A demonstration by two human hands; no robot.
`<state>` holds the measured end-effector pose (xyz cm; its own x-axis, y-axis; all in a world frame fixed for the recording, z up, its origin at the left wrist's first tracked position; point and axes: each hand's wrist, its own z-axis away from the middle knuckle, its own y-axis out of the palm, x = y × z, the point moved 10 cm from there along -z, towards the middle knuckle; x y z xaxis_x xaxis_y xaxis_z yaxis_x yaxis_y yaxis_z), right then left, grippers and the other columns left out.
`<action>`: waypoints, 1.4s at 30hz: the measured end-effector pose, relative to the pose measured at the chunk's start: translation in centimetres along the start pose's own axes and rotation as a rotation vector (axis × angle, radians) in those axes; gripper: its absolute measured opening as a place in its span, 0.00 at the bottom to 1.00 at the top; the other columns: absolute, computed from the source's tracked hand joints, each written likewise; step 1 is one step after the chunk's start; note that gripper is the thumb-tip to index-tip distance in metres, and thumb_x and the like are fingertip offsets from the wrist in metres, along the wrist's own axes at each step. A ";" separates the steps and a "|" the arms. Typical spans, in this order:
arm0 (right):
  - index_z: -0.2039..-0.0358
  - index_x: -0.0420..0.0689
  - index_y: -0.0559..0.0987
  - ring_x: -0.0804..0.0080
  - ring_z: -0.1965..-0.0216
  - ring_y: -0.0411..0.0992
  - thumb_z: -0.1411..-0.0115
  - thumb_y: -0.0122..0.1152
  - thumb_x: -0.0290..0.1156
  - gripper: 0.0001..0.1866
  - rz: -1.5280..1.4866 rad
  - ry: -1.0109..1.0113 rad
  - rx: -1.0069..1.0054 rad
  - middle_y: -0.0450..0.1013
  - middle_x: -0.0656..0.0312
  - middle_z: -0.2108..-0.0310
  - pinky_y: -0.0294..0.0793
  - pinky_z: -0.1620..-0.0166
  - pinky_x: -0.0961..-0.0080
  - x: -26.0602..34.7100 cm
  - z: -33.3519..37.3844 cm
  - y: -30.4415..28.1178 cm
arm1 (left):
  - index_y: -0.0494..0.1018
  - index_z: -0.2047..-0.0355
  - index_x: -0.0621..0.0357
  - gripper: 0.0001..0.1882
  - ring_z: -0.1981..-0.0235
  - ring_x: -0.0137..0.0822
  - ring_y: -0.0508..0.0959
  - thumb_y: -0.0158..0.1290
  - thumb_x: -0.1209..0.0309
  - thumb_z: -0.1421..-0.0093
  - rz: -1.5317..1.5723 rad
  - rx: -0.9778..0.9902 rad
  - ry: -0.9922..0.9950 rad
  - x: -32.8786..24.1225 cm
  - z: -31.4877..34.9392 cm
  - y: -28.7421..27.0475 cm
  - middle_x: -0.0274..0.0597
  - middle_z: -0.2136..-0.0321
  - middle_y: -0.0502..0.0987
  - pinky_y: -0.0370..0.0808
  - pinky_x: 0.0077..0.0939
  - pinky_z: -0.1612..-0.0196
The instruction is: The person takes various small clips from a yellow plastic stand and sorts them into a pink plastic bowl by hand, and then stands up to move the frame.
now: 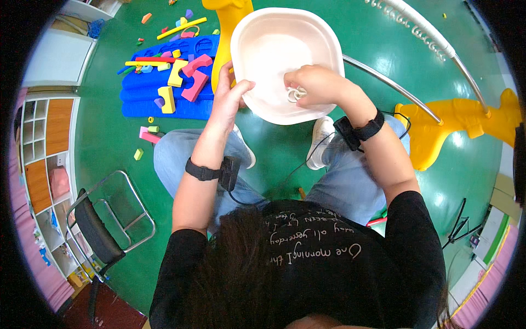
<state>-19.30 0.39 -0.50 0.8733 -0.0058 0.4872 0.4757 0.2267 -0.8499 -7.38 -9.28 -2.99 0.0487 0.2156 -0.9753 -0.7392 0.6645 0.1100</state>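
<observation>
A white plastic basin [268,49] with rounded corners is held up in front of me over my knees. My left hand [226,98] grips its left rim, thumb on the near left corner and fingers around the outside. Inside the basin, at its near right, my right hand [318,86] is closed with curled fingers on several small white rings [296,95]. The fingers partly hide these rings. Black straps with small dark boxes sit on both my forearms.
A blue plastic panel [148,88] on the green floor bears pink and yellow foam blocks [195,85]. At right, a yellow plastic stand [438,131] carries metal rails and a white bar [419,22] with small rings. A folding chair [101,230] stands left, near shelves [59,129].
</observation>
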 end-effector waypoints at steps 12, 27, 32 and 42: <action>0.66 0.45 0.75 0.57 0.63 0.72 0.54 0.59 0.29 0.12 0.143 0.006 -0.010 0.71 0.56 0.67 0.71 0.60 0.62 -1.4 -0.6 2.1 | 0.53 0.42 0.58 0.37 0.55 0.37 0.73 0.54 0.68 0.51 0.030 0.019 -0.063 0.2 0.2 0.5 0.46 0.52 0.67 0.76 0.28 0.63; 0.61 0.44 0.73 0.51 0.64 0.73 0.56 0.59 0.22 0.18 -0.030 -0.018 -0.103 0.74 0.51 0.68 0.71 0.60 0.60 -0.9 0.2 0.9 | 0.50 0.40 0.58 0.38 0.53 0.36 0.72 0.51 0.70 0.51 0.069 0.011 -0.102 0.4 0.8 0.8 0.46 0.48 0.65 0.75 0.24 0.61; 0.64 0.42 0.78 0.52 0.62 0.73 0.57 0.60 0.22 0.16 -0.055 -0.034 -0.020 0.74 0.52 0.67 0.71 0.59 0.62 -1.2 0.4 1.4 | 0.50 0.40 0.59 0.38 0.54 0.36 0.72 0.52 0.70 0.51 -0.021 0.026 -0.110 1.0 0.1 0.4 0.46 0.48 0.65 0.75 0.25 0.62; 0.64 0.41 0.77 0.54 0.63 0.72 0.56 0.63 0.24 0.15 -0.062 -0.132 -0.236 0.72 0.52 0.65 0.71 0.58 0.65 -2.1 1.8 -3.5 | 0.50 0.40 0.58 0.37 0.50 0.40 0.70 0.51 0.72 0.50 0.069 0.051 -0.128 0.7 0.4 1.6 0.49 0.48 0.65 0.73 0.29 0.55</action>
<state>-22.97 1.33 1.83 0.8281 0.1175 0.5481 0.5523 -0.0035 -0.8337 -8.28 -7.75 -3.43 0.0868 0.3488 -0.9332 -0.7088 0.6798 0.1882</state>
